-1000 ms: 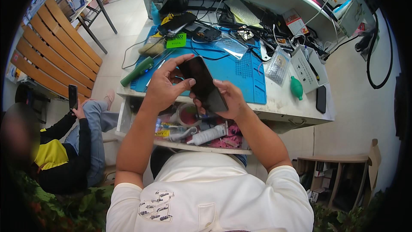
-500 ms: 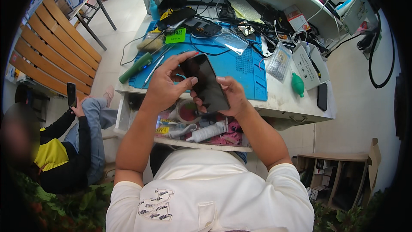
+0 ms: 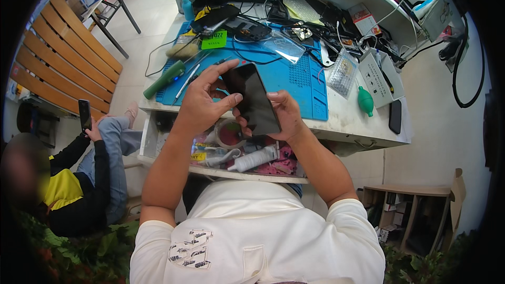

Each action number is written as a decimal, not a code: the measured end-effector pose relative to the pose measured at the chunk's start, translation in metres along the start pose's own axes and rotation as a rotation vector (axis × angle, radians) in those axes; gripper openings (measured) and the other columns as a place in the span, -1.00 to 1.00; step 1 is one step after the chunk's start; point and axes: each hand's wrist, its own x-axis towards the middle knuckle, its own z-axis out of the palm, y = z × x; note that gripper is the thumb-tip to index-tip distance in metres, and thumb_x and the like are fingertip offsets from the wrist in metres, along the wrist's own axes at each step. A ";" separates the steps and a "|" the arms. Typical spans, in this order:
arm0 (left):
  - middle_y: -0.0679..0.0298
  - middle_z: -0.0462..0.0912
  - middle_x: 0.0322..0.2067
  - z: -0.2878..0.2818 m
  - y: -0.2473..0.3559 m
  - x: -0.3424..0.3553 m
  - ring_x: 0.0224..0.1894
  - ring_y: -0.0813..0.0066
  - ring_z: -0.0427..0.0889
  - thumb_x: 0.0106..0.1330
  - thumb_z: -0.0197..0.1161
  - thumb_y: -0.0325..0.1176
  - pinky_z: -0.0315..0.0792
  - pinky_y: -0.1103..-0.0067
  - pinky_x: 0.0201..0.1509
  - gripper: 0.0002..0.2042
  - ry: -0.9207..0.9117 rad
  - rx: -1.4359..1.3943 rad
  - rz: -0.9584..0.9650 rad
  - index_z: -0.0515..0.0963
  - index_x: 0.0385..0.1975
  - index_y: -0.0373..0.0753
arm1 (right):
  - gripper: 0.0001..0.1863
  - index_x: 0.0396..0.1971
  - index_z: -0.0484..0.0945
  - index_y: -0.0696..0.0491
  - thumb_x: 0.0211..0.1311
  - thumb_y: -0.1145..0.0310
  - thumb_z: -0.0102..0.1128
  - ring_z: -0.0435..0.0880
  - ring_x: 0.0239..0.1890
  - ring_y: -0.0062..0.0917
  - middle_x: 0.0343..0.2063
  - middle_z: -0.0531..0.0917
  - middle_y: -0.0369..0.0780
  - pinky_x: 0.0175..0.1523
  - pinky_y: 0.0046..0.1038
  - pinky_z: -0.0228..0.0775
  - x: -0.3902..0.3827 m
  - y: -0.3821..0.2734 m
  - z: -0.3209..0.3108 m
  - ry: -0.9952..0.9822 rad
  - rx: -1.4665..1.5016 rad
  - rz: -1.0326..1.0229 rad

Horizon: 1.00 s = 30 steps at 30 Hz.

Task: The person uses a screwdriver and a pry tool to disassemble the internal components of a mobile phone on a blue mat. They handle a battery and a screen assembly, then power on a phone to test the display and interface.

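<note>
1. We see the left hand (image 3: 206,98), thumb and fingers clamped on the dark phone (image 3: 255,100) at upper left.
2. We've the right hand (image 3: 286,115), fingers clamped around its lower end.
3. We spot it above the blue mat (image 3: 302,97) and open drawer (image 3: 236,175).

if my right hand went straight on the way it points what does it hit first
The dark phone, which the right hand is gripping; past it, probably the left hand at the phone's opposite side, though depth is hard to judge.
</note>
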 end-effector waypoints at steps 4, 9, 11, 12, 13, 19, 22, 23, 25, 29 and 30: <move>0.22 0.64 0.25 -0.002 -0.006 0.000 0.09 0.51 0.75 0.29 0.63 -0.56 0.72 0.51 0.16 -0.24 0.005 0.045 0.015 0.52 0.54 -0.27 | -0.25 0.42 0.53 0.22 0.52 -0.09 0.01 0.83 -0.05 -0.27 0.09 0.76 0.01 0.03 -0.17 0.71 -0.001 0.001 -0.003 0.070 -0.058 -0.017; 0.19 0.59 0.30 0.015 0.002 -0.007 0.05 0.47 0.75 0.10 0.78 -0.46 0.70 0.53 0.08 0.06 0.069 0.209 0.003 0.31 0.67 -0.23 | -0.29 0.37 0.56 0.26 0.52 -0.04 0.06 0.84 -0.16 -0.29 -0.02 0.80 -0.05 0.02 -0.22 0.74 0.001 0.003 0.001 0.185 -0.176 -0.037; 0.17 0.59 0.32 0.023 0.002 -0.008 0.04 0.46 0.75 0.08 0.80 -0.44 0.69 0.54 0.05 0.15 0.112 0.211 -0.016 0.21 0.71 -0.21 | -0.31 0.36 0.57 0.25 0.53 -0.03 0.08 0.84 -0.21 -0.30 -0.06 0.82 -0.07 0.01 -0.24 0.75 0.003 0.009 0.015 0.334 -0.211 -0.089; 0.15 0.60 0.32 0.026 -0.002 -0.008 0.03 0.45 0.75 0.10 0.79 -0.44 0.68 0.54 0.04 0.16 0.137 0.162 -0.019 0.17 0.73 -0.21 | -0.32 0.36 0.57 0.25 0.54 -0.04 0.09 0.85 -0.22 -0.31 -0.05 0.82 -0.06 0.00 -0.24 0.76 0.001 0.010 0.013 0.340 -0.227 -0.070; 0.14 0.61 0.32 0.028 -0.004 -0.008 0.02 0.44 0.75 0.12 0.78 -0.44 0.68 0.53 0.03 0.18 0.163 0.113 -0.022 0.12 0.74 -0.22 | -0.32 0.36 0.57 0.24 0.55 -0.04 0.10 0.85 -0.23 -0.31 -0.05 0.82 -0.05 -0.01 -0.25 0.77 -0.001 0.011 0.007 0.346 -0.243 -0.050; 0.19 0.68 0.25 0.001 -0.012 -0.001 0.15 0.44 0.72 0.32 0.66 -0.44 0.67 0.45 0.19 0.01 -0.009 -0.385 -0.295 0.13 0.72 -0.27 | -0.31 0.34 0.58 0.22 0.62 -0.13 0.08 0.82 -0.11 -0.37 0.01 0.78 -0.06 0.00 -0.25 0.76 0.002 0.011 0.032 0.316 -0.260 -0.043; 0.19 0.65 0.29 0.009 -0.023 0.000 0.27 0.43 0.67 0.41 0.60 -0.45 0.58 0.45 0.38 -0.06 0.060 -0.485 -0.112 0.14 0.71 -0.27 | -0.33 0.32 0.57 0.22 0.67 -0.14 0.15 0.75 -0.05 -0.46 -0.03 0.74 -0.12 0.01 -0.30 0.73 0.002 0.017 0.044 0.450 -0.600 -0.175; 0.19 0.64 0.30 0.010 -0.024 -0.001 0.30 0.43 0.65 0.43 0.57 -0.46 0.55 0.45 0.42 -0.09 0.083 -0.510 -0.087 0.14 0.71 -0.26 | -0.35 0.31 0.56 0.22 0.69 -0.13 0.18 0.73 -0.04 -0.49 -0.05 0.73 -0.14 0.01 -0.32 0.72 0.001 0.020 0.047 0.516 -0.752 -0.251; 0.19 0.61 0.32 0.011 -0.023 -0.002 0.35 0.41 0.62 0.48 0.52 -0.49 0.49 0.44 0.50 -0.13 0.126 -0.559 -0.034 0.14 0.71 -0.26 | -0.45 0.28 0.56 0.20 0.66 0.02 0.33 0.70 -0.05 -0.56 -0.09 0.71 -0.20 -0.01 -0.40 0.69 -0.004 0.023 0.047 0.581 -1.163 -0.451; 0.17 0.59 0.34 0.013 -0.019 -0.002 0.38 0.40 0.59 0.52 0.47 -0.50 0.48 0.43 0.51 -0.15 0.143 -0.533 -0.030 0.12 0.72 -0.25 | -0.59 0.24 0.56 0.16 0.54 0.44 0.50 0.67 -0.07 -0.64 -0.16 0.67 -0.29 -0.04 -0.53 0.65 0.000 0.024 0.051 0.538 -1.209 -0.725; 0.17 0.59 0.34 0.013 -0.019 -0.003 0.37 0.40 0.60 0.52 0.47 -0.50 0.48 0.43 0.51 -0.15 0.146 -0.519 -0.025 0.11 0.72 -0.25 | -0.59 0.25 0.56 0.14 0.53 0.47 0.50 0.66 -0.07 -0.65 -0.16 0.67 -0.30 -0.03 -0.54 0.64 0.001 0.023 0.052 0.526 -1.189 -0.728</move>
